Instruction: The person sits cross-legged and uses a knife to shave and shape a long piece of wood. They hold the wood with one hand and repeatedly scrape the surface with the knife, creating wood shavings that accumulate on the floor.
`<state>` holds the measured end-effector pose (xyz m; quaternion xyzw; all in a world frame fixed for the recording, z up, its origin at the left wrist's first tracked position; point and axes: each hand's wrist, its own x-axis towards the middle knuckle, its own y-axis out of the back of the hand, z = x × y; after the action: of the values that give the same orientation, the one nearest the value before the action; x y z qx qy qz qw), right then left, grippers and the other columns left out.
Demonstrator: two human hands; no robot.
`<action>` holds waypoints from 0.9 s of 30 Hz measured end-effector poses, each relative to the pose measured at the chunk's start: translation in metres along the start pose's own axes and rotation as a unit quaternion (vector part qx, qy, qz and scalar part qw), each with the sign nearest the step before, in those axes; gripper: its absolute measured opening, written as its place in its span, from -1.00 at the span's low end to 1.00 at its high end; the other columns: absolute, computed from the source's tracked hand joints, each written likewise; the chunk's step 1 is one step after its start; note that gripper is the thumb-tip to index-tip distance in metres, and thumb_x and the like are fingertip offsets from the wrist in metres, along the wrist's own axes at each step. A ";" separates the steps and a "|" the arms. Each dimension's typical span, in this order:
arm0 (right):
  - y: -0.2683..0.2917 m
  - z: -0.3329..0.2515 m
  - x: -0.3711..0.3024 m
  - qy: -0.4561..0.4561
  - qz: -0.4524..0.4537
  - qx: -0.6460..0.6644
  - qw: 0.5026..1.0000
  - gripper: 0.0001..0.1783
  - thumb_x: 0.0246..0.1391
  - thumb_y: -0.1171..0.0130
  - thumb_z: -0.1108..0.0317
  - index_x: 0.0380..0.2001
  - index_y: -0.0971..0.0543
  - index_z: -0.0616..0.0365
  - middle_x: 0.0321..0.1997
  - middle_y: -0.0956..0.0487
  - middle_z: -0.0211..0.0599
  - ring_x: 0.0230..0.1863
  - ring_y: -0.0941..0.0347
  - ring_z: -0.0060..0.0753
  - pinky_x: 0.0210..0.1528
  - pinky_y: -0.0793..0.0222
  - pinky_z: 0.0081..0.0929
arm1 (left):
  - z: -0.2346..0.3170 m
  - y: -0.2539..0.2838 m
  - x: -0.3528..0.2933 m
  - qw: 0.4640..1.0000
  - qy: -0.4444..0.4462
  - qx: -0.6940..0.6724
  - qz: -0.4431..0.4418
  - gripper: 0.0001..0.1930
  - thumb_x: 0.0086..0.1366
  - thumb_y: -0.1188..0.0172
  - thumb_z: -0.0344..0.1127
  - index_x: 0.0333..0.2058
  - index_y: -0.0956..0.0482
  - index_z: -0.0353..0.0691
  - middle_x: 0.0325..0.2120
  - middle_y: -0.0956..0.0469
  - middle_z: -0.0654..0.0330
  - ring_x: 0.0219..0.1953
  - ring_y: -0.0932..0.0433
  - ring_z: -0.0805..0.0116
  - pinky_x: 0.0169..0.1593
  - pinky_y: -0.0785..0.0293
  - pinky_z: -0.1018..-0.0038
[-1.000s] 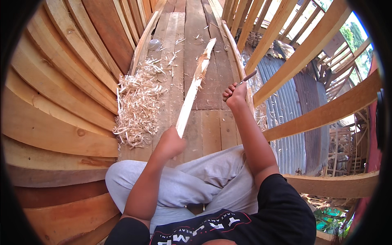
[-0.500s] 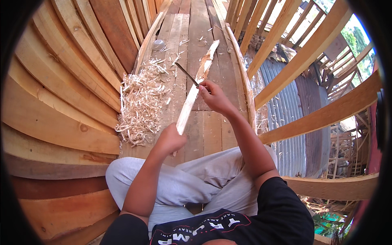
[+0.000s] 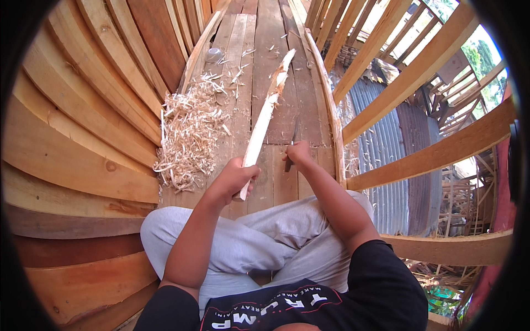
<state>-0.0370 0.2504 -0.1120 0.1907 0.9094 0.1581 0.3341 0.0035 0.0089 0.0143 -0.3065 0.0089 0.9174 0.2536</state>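
Shows left hand (image 3: 237,179) wrapped around a wooden stick (image 3: 258,138) near its near end, over the plank floor (image 3: 276,182), with right hand (image 3: 298,153) gripping a knife (image 3: 296,131) just to the right, blade apart from the wood. Appears partly shaved: pale and bare nearer, curled shavings (image 3: 190,132) heaped to the left, rough brown patch (image 3: 277,88) left toward the far end. Points lengthwise away from the lap, far tip leaning slightly right.
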 end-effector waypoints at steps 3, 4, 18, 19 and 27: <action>-0.022 0.026 0.009 -0.039 -0.078 -0.034 0.996 -0.90 0.12 -0.04 0.55 -0.29 -0.47 0.36 -0.41 -0.60 -0.13 -0.42 -0.64 -0.25 -0.46 -0.61 -0.31 | 0.003 -0.003 0.002 1.000 -0.006 0.019 0.003 -0.71 0.15 -0.17 -0.35 -0.18 -0.38 -0.33 -0.52 -0.42 0.26 -0.68 -0.39 0.56 -0.68 -0.36 0.55; -0.026 0.029 0.005 0.001 -0.163 -0.031 0.986 -0.88 0.10 -0.08 0.53 -0.29 -0.48 0.38 -0.40 -0.60 -0.10 -0.42 -0.64 -0.23 -0.46 -0.61 -0.32 | 0.004 -0.003 0.001 1.000 -0.007 0.020 0.003 -0.71 0.15 -0.17 -0.34 -0.19 -0.38 -0.33 -0.52 -0.42 0.26 -0.69 -0.39 0.56 -0.68 -0.36 0.55; -0.021 0.004 -0.045 0.081 -0.339 -0.086 0.933 -0.69 0.18 -0.11 0.39 -0.07 -0.42 0.37 -0.31 -0.62 -0.08 -0.49 -0.62 -0.22 -0.55 -0.60 -0.32 | 0.008 -0.005 -0.005 1.000 -0.022 0.022 -0.002 -0.78 0.18 -0.13 -0.35 -0.24 -0.39 -0.32 -0.54 -0.43 0.26 -0.70 -0.39 0.55 -0.68 -0.35 0.55; -0.021 0.000 -0.042 0.111 -0.336 -0.037 0.934 -0.65 0.19 -0.12 0.36 -0.03 -0.39 0.35 -0.31 -0.61 -0.10 -0.58 -0.56 -0.31 -0.66 -0.47 -0.38 | 0.008 -0.005 -0.004 1.000 -0.021 0.018 0.004 -0.78 0.18 -0.14 -0.35 -0.24 -0.39 -0.32 -0.54 -0.43 0.26 -0.70 -0.38 0.55 -0.68 -0.35 0.55; 0.014 0.018 0.086 0.281 0.240 0.003 0.929 -0.47 -0.08 -0.13 0.51 0.06 -0.43 0.28 -0.24 -0.61 -0.09 -0.30 -0.55 -0.21 -0.16 -0.47 -0.31 | 0.009 -0.009 -0.001 0.999 -0.042 0.002 -0.023 -0.75 0.16 -0.16 -0.33 -0.23 -0.38 -0.30 -0.57 -0.41 0.27 -0.69 -0.38 0.57 -0.65 -0.36 0.54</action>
<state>-0.0821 0.3049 -0.1668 0.3521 0.8938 0.2774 0.0165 0.0032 0.0178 0.0232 -0.2671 -0.0064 0.9235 0.2752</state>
